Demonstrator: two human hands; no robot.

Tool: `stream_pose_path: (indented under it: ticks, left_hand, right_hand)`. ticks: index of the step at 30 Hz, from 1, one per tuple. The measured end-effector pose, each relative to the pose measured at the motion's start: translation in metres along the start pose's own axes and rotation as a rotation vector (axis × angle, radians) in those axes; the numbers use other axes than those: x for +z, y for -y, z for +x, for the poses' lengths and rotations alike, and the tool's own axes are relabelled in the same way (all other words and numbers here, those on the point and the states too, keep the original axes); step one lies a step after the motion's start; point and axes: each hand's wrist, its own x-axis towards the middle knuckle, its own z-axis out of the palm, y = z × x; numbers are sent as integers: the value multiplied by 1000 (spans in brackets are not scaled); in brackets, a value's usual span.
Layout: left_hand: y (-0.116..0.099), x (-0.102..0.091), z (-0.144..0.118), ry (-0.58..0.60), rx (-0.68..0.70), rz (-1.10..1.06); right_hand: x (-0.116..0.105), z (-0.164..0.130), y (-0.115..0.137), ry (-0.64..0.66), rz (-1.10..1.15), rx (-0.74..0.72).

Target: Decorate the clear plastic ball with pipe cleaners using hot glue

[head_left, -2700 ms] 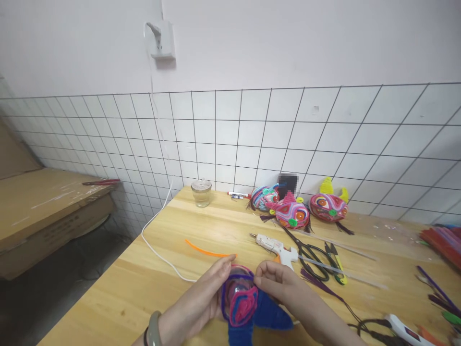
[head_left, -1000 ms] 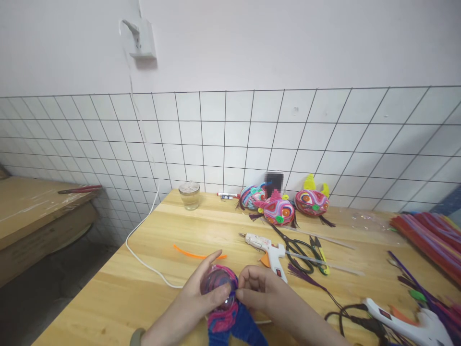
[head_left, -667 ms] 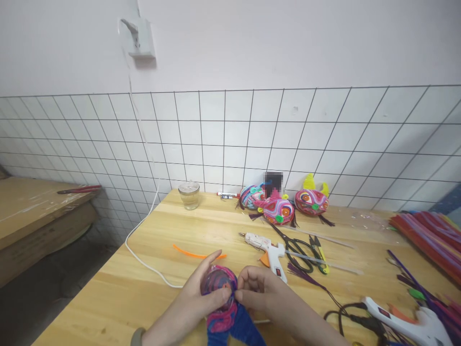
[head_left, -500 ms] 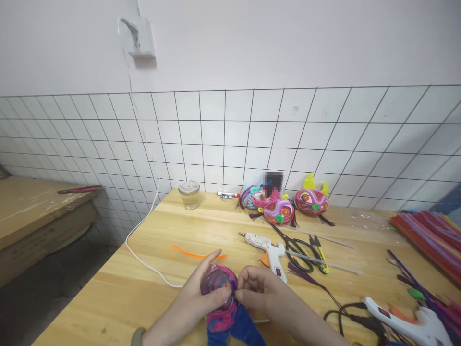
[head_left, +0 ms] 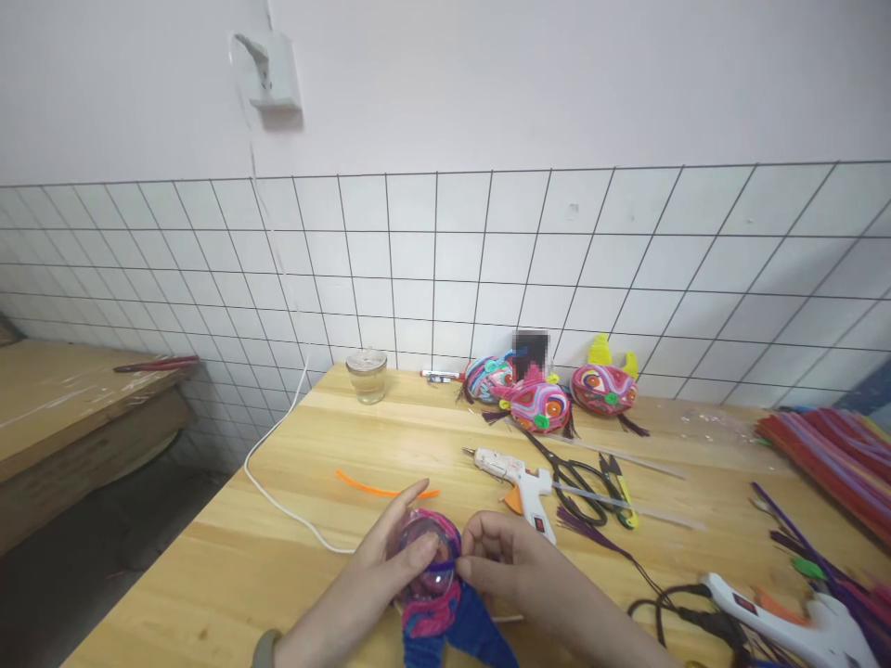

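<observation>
At the near edge of the table I hold a clear plastic ball craft, partly covered with pink and purple pipe cleaners, with a dark blue forked tail hanging toward me. My left hand grips it from the left, thumb across its upper face. At its right side, my right hand pinches the end of a purple-blue pipe cleaner that crosses the ball. The fingertips partly hide that end. Beyond my left hand lies an orange pipe cleaner.
A white glue gun, black scissors and yellow snips lie ahead. Finished fish crafts and a glass jar stand near the tiled wall. At right are another glue gun and bundled pipe cleaners.
My left thumb has shifted up on the ball, uncovering more clear plastic and the purple-blue strand across it. My right hand stays pinched at the ball's right side.
</observation>
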Motion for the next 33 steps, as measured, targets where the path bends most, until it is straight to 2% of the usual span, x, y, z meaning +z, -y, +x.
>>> stream_pose_path:
  ticks: [6, 24, 33]
  left_hand:
    - [8, -6, 2, 109, 28, -41]
    - [5, 3, -2, 58, -25, -182]
    - [3, 9, -3, 77, -45, -353]
  right_hand:
    - [0, -3, 6, -1, -20, -6]
    - [-4, -7, 13, -19, -24, -40]
    - [-8, -5, 14, -25, -47, -57]
